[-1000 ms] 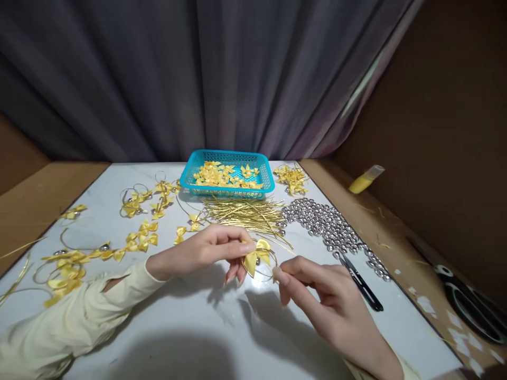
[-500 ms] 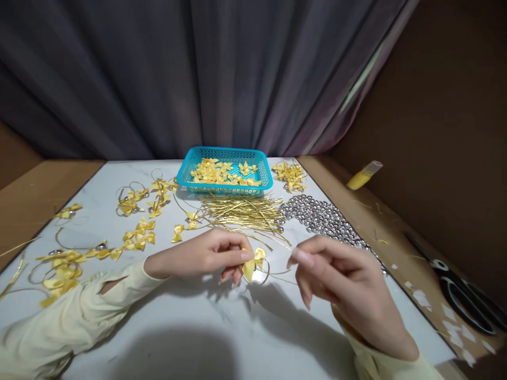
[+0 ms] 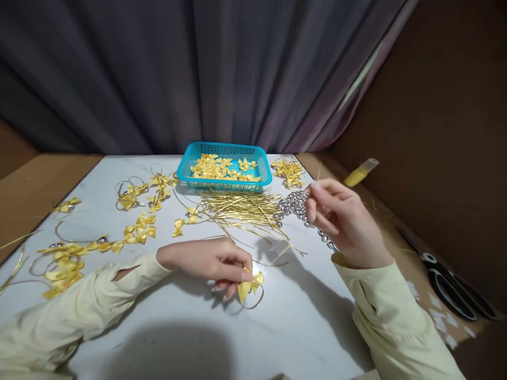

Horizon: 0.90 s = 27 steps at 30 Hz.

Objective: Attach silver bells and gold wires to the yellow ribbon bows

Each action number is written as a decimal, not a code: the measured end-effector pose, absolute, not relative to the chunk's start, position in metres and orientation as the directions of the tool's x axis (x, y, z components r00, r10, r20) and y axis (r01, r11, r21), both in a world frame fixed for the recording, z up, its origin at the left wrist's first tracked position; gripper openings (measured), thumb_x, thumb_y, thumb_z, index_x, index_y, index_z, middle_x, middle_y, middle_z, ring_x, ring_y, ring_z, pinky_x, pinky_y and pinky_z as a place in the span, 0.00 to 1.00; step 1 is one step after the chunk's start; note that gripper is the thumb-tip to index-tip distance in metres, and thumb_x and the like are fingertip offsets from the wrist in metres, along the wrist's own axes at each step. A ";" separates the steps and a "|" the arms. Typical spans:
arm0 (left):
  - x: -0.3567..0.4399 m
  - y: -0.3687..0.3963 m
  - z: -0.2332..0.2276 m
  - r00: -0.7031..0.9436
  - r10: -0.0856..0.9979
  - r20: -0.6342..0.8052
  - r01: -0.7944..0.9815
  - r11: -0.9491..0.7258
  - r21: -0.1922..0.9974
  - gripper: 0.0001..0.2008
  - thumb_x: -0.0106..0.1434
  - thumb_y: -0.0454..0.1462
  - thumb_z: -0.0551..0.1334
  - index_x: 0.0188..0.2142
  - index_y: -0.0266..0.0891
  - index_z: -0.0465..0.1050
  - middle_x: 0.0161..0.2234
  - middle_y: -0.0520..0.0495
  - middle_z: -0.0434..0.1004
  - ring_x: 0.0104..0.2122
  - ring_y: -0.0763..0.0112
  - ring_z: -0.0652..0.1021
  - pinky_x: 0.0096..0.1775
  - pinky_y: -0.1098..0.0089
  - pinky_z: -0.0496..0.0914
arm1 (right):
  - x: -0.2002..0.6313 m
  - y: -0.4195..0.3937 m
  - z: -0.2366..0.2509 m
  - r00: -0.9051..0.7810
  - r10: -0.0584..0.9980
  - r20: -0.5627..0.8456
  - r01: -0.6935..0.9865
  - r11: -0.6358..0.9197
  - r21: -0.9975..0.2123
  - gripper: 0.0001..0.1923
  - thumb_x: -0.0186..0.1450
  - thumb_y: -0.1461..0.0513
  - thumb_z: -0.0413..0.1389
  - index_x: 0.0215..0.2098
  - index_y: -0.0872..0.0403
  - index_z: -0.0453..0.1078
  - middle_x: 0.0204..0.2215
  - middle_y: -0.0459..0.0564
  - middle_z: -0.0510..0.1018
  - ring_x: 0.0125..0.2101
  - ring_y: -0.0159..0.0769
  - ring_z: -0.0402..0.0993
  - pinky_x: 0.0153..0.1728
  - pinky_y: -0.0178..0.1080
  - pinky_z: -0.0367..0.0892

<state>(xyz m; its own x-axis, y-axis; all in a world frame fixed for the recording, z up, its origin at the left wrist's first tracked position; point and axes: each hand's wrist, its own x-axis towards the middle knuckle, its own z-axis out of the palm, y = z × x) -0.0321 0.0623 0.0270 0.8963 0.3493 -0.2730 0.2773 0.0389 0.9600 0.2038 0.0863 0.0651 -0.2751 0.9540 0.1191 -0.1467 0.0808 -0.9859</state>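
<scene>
While the left hand [image 3: 209,261] rests low on the white table [image 3: 166,327], its thumb and fingertips [image 3: 246,275] are pinched shut on a small yellow ribbon bow [image 3: 249,285] with a thin gold wire loop hanging beneath it. At about two o'clock from that bow, the right hand [image 3: 343,221] hovers over the heap of silver beads [image 3: 295,205], fingers curled together; whether they grip a bead cannot be told. Gold wire strands [image 3: 241,208] lie at twelve o'clock, before a turquoise basket [image 3: 186,169] of bows.
</scene>
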 end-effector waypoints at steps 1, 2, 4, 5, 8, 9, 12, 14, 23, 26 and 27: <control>-0.033 0.063 0.026 0.904 0.335 -0.264 0.255 0.072 0.964 0.11 0.65 0.38 0.53 0.28 0.35 0.66 0.18 0.52 0.70 0.16 0.81 0.65 0.22 0.79 0.61 | 0.207 0.084 0.063 -0.322 0.938 0.132 -0.058 0.119 -0.991 0.08 0.62 0.60 0.56 0.27 0.54 0.70 0.17 0.43 0.74 0.10 0.19 0.49 0.11 0.28 0.45; -0.034 0.064 0.025 0.912 0.321 -0.256 0.233 0.110 0.966 0.11 0.65 0.38 0.54 0.28 0.35 0.66 0.18 0.51 0.71 0.16 0.80 0.65 0.21 0.79 0.61 | 0.209 0.081 0.062 -0.382 0.913 0.141 0.039 0.168 -0.985 0.08 0.62 0.60 0.56 0.27 0.55 0.71 0.20 0.45 0.76 0.11 0.20 0.53 0.12 0.28 0.48; -0.037 0.067 0.023 0.924 0.298 -0.239 0.185 0.198 0.963 0.10 0.64 0.37 0.55 0.28 0.35 0.67 0.18 0.51 0.71 0.16 0.80 0.66 0.21 0.78 0.61 | 0.213 0.075 0.061 -0.589 0.799 0.117 0.200 0.285 -0.938 0.08 0.61 0.62 0.56 0.27 0.56 0.74 0.27 0.50 0.79 0.18 0.24 0.64 0.17 0.29 0.57; -0.038 0.067 0.022 0.928 0.294 -0.231 0.161 0.244 0.956 0.09 0.63 0.37 0.56 0.29 0.35 0.68 0.18 0.51 0.71 0.16 0.80 0.66 0.21 0.78 0.61 | 0.214 0.071 0.061 -0.692 0.714 0.107 0.222 0.352 -0.909 0.07 0.61 0.63 0.57 0.27 0.56 0.75 0.32 0.52 0.79 0.22 0.27 0.69 0.21 0.31 0.61; -0.040 0.068 0.022 0.928 0.301 -0.219 0.095 0.378 0.921 0.08 0.62 0.36 0.58 0.28 0.34 0.69 0.17 0.51 0.71 0.15 0.79 0.67 0.19 0.78 0.61 | 0.213 0.061 0.061 -0.830 0.554 0.071 0.240 0.468 -0.850 0.08 0.62 0.64 0.55 0.28 0.55 0.76 0.39 0.53 0.78 0.27 0.30 0.73 0.31 0.35 0.66; -0.040 0.068 0.022 0.926 0.308 -0.218 0.076 0.413 0.907 0.08 0.61 0.36 0.58 0.28 0.34 0.69 0.17 0.51 0.71 0.15 0.79 0.67 0.18 0.78 0.60 | 0.211 0.057 0.060 -0.834 0.549 0.056 0.254 0.472 -0.844 0.09 0.62 0.64 0.54 0.29 0.55 0.76 0.38 0.52 0.78 0.27 0.30 0.73 0.32 0.35 0.66; -0.039 0.066 0.023 0.923 0.326 -0.206 0.025 0.481 0.876 0.08 0.61 0.35 0.58 0.27 0.34 0.69 0.16 0.51 0.70 0.13 0.79 0.66 0.16 0.78 0.58 | 0.208 0.047 0.056 -0.809 0.587 0.032 0.276 0.428 -0.861 0.09 0.63 0.64 0.53 0.30 0.56 0.76 0.30 0.52 0.79 0.28 0.31 0.74 0.31 0.34 0.67; -0.039 0.065 0.023 0.919 0.345 -0.192 -0.004 0.494 0.869 0.08 0.61 0.35 0.58 0.26 0.33 0.69 0.16 0.51 0.70 0.13 0.79 0.65 0.15 0.78 0.58 | 0.206 0.039 0.053 -0.750 0.662 0.018 0.292 0.355 -0.888 0.10 0.64 0.63 0.53 0.29 0.56 0.75 0.24 0.51 0.78 0.25 0.31 0.73 0.28 0.34 0.66; -0.034 0.064 0.025 0.831 0.537 -0.144 -0.125 0.432 0.893 0.08 0.63 0.34 0.56 0.28 0.32 0.68 0.16 0.51 0.69 0.13 0.80 0.67 0.17 0.79 0.60 | 0.190 0.003 0.035 -0.480 0.860 -0.176 0.005 -0.198 -0.980 0.09 0.58 0.60 0.60 0.23 0.58 0.72 0.14 0.45 0.72 0.15 0.26 0.64 0.20 0.31 0.56; -0.031 0.062 0.027 0.810 0.561 -0.171 -0.104 0.424 0.900 0.09 0.63 0.35 0.57 0.28 0.32 0.68 0.16 0.52 0.69 0.14 0.80 0.67 0.18 0.78 0.61 | 0.184 -0.003 0.031 -0.482 0.851 -0.209 -0.060 -0.270 -0.961 0.10 0.58 0.59 0.60 0.23 0.58 0.71 0.13 0.44 0.71 0.14 0.24 0.62 0.18 0.30 0.51; -0.031 0.062 0.027 0.806 0.566 -0.173 -0.101 0.420 0.902 0.09 0.63 0.36 0.57 0.28 0.32 0.68 0.15 0.52 0.69 0.14 0.80 0.67 0.19 0.78 0.61 | 0.182 -0.004 0.030 -0.482 0.850 -0.213 -0.083 -0.287 -0.954 0.11 0.58 0.59 0.60 0.23 0.59 0.71 0.12 0.44 0.70 0.14 0.24 0.61 0.18 0.30 0.50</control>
<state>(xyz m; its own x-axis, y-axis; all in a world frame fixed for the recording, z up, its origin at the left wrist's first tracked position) -0.0309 0.0616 0.0275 0.8062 0.5657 -0.1733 -0.1012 0.4204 0.9017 0.1817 -0.0038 0.0298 -0.4818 0.8499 -0.2133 -0.0832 -0.2867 -0.9544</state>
